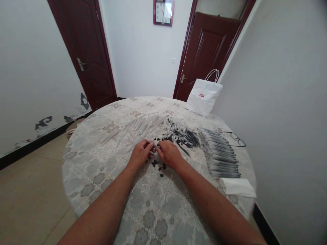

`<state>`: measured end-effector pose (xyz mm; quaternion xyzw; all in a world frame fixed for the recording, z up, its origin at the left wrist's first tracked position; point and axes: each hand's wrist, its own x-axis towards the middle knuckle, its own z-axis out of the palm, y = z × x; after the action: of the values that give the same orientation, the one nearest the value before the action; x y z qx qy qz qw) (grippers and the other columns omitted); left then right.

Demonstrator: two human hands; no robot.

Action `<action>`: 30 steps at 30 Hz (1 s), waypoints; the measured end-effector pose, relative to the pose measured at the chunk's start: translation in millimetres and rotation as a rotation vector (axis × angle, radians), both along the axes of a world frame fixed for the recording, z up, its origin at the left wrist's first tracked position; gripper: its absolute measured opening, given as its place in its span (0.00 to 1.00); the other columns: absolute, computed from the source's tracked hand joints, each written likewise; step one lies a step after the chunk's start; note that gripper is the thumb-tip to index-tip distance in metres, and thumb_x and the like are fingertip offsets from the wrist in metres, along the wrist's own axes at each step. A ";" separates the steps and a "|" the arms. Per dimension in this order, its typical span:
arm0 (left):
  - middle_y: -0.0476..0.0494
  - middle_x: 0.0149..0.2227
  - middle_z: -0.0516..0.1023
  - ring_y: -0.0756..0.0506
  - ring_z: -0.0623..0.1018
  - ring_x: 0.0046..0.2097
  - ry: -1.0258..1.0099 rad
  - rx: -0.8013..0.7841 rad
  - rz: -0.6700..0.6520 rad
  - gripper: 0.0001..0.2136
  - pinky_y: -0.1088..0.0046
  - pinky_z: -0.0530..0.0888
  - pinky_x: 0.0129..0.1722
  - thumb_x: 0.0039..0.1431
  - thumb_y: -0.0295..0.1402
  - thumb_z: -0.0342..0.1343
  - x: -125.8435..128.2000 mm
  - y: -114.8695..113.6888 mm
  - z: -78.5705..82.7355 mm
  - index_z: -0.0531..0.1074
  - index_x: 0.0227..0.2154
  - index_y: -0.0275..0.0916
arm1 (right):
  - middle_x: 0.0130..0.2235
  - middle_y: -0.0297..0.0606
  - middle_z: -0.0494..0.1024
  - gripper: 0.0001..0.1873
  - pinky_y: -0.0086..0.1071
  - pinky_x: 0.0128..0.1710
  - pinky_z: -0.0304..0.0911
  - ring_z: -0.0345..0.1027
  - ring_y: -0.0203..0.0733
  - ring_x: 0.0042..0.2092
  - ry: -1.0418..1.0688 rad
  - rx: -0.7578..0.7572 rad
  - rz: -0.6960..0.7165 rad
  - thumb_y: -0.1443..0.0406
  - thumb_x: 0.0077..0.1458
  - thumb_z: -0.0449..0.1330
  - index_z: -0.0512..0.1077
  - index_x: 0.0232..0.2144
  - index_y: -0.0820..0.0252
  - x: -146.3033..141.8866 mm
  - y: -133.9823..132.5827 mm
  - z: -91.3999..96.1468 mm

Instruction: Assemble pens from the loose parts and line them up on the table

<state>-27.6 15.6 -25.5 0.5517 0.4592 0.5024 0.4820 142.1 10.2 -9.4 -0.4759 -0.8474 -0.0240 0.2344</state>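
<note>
My left hand (141, 152) and my right hand (168, 152) meet at the middle of the round table (107, 177), fingers pinched together around a small white pen part (154, 147) between them. Just beyond the hands lies a heap of white pen barrels (143, 127). To the right of it sits a pile of small black and white pen parts (180, 134). A few loose black caps (159, 166) lie under my wrists. What exactly each finger grips is too small to tell.
A row of assembled pens (221, 154) lies at the right, with glasses (236, 139) beyond and a white folded cloth (237, 187) nearer the edge. A white paper bag (203, 96) stands at the far rim. Two dark doors and walls surround the table.
</note>
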 end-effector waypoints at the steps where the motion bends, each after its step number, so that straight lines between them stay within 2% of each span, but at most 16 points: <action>1: 0.43 0.31 0.78 0.45 0.79 0.31 -0.021 -0.006 0.010 0.16 0.72 0.74 0.25 0.60 0.47 0.55 0.4 0.1 -0.4 0.71 0.37 0.37 | 0.39 0.43 0.76 0.07 0.35 0.46 0.61 0.67 0.46 0.44 0.030 -0.002 0.001 0.63 0.63 0.56 0.72 0.38 0.60 3.1 -1.1 -0.9; 3: 0.41 0.36 0.79 0.44 0.80 0.33 -0.061 -0.010 0.045 0.15 0.73 0.74 0.23 0.60 0.46 0.55 0.8 -0.3 0.4 0.70 0.38 0.37 | 0.40 0.44 0.76 0.06 0.37 0.48 0.62 0.67 0.45 0.45 0.138 -0.004 0.027 0.66 0.61 0.57 0.72 0.39 0.61 11.7 -4.1 -0.9; 6: 0.38 0.41 0.79 0.45 0.80 0.33 -0.118 0.000 0.108 0.15 0.77 0.71 0.20 0.60 0.45 0.55 0.7 -1.9 5.2 0.68 0.37 0.38 | 0.42 0.42 0.78 0.11 0.37 0.49 0.63 0.70 0.43 0.45 0.442 -0.052 0.049 0.71 0.59 0.54 0.74 0.42 0.59 27.1 -9.1 2.7; 10: 0.41 0.37 0.79 0.49 0.76 0.29 -0.184 -0.004 0.092 0.14 0.78 0.69 0.20 0.58 0.44 0.56 0.3 -4.4 10.5 0.70 0.36 0.37 | 0.39 0.36 0.80 0.08 0.36 0.44 0.69 0.73 0.39 0.39 1.079 -0.269 -0.015 0.65 0.57 0.60 0.76 0.40 0.56 42.2 -13.3 4.9; 13: 0.45 0.33 0.77 0.51 0.73 0.25 -0.214 -0.002 0.038 0.13 0.78 0.68 0.20 0.58 0.43 0.56 1.6 -7.2 10.7 0.72 0.37 0.37 | 0.40 0.35 0.80 0.10 0.33 0.42 0.73 0.75 0.36 0.38 1.558 -0.422 0.046 0.64 0.51 0.67 0.75 0.38 0.56 44.8 -14.0 1.7; 15: 0.47 0.31 0.76 0.52 0.71 0.23 -0.234 -0.008 0.009 0.14 0.77 0.68 0.20 0.58 0.43 0.57 3.4 -9.1 10.1 0.73 0.37 0.37 | 0.41 0.34 0.80 0.13 0.31 0.40 0.74 0.76 0.35 0.38 1.745 -0.490 0.080 0.66 0.47 0.70 0.75 0.37 0.57 43.1 -14.0 -1.0; 18: 0.47 0.32 0.76 0.53 0.70 0.23 -0.266 -0.030 -0.028 0.14 0.78 0.68 0.20 0.56 0.43 0.58 6.2 -11.5 10.3 0.74 0.38 0.37 | 0.40 0.35 0.81 0.15 0.28 0.38 0.76 0.77 0.34 0.37 1.816 -0.563 0.097 0.67 0.45 0.72 0.75 0.36 0.57 38.4 -15.0 -3.9; 22: 0.46 0.34 0.77 0.53 0.71 0.24 -0.290 -0.052 -0.042 0.14 0.78 0.68 0.20 0.53 0.41 0.61 7.7 -13.0 12.2 0.74 0.38 0.38 | 0.41 0.36 0.82 0.15 0.27 0.36 0.77 0.77 0.35 0.37 1.798 -0.572 0.092 0.66 0.45 0.73 0.74 0.37 0.58 34.6 -17.6 -4.2; 26: 0.47 0.31 0.78 0.53 0.70 0.21 -0.170 -0.044 -0.086 0.11 0.78 0.67 0.19 0.53 0.38 0.61 8.5 -14.6 14.2 0.74 0.36 0.37 | 0.41 0.36 0.81 0.19 0.28 0.35 0.77 0.77 0.34 0.35 1.810 -0.574 0.141 0.65 0.47 0.72 0.73 0.42 0.57 36.9 -18.6 0.2; 30: 0.46 0.30 0.79 0.52 0.71 0.22 -0.122 -0.058 -0.190 0.11 0.76 0.69 0.22 0.53 0.38 0.63 12.3 -18.5 13.5 0.74 0.35 0.37 | 0.41 0.35 0.81 0.15 0.27 0.34 0.76 0.76 0.33 0.34 1.820 -0.613 0.178 0.64 0.49 0.71 0.74 0.39 0.57 35.4 -21.7 2.5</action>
<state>-15.2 -3.0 -12.0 0.5471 0.3888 0.4735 0.5704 177.5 -11.5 -6.8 -0.2868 -0.3434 0.5944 0.6682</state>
